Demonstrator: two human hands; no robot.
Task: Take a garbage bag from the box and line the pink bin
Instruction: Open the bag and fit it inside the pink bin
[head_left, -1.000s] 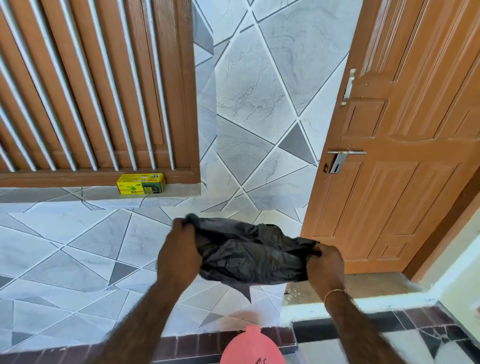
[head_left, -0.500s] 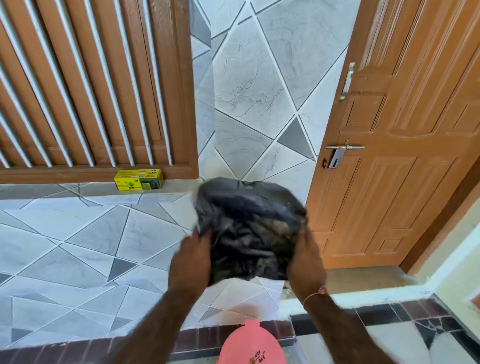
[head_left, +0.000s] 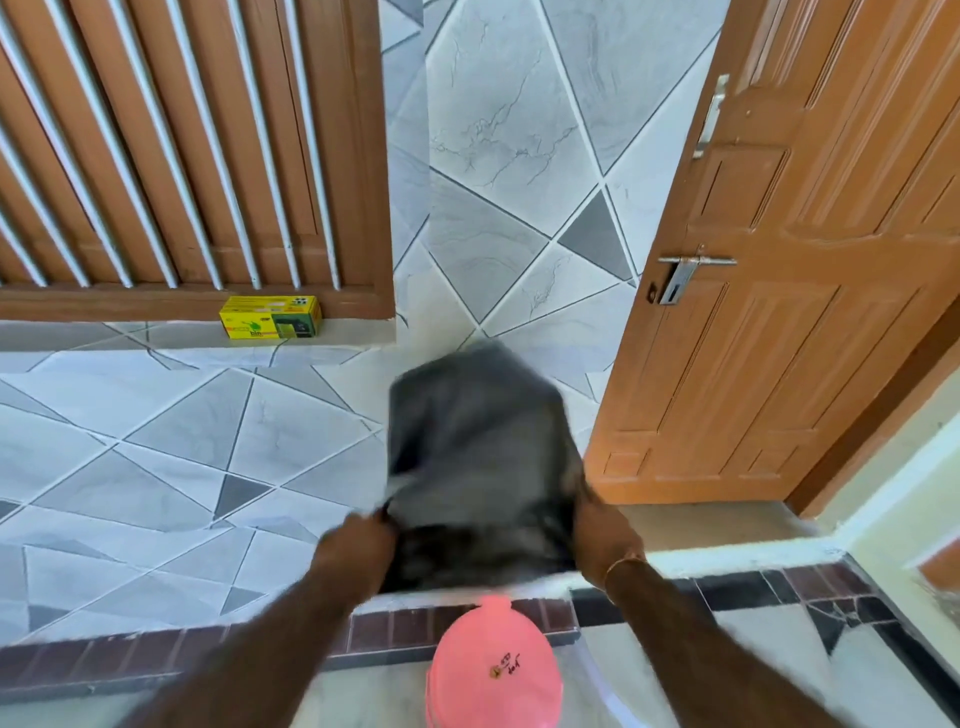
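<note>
A black garbage bag (head_left: 480, 436) billows up in front of me, blurred by motion. My left hand (head_left: 358, 545) grips its lower left edge and my right hand (head_left: 602, 530) grips its lower right edge. The pink bin (head_left: 493, 670) stands on the floor directly below my hands, its lid on top with a small mark on it. The yellow garbage bag box (head_left: 270, 317) lies on the ledge under the slatted wooden panel, far left of the bag.
An open brown wooden door (head_left: 789, 291) with a metal handle (head_left: 685, 270) stands close on the right. A tiled ledge (head_left: 156, 457) spreads to the left. A dark brick-pattern border (head_left: 405, 629) runs beneath the bag, just beyond the bin.
The bag went from stretched wide between my hands to flung upward and puffed out. My hands came closer together and dropped lower toward the pink bin.
</note>
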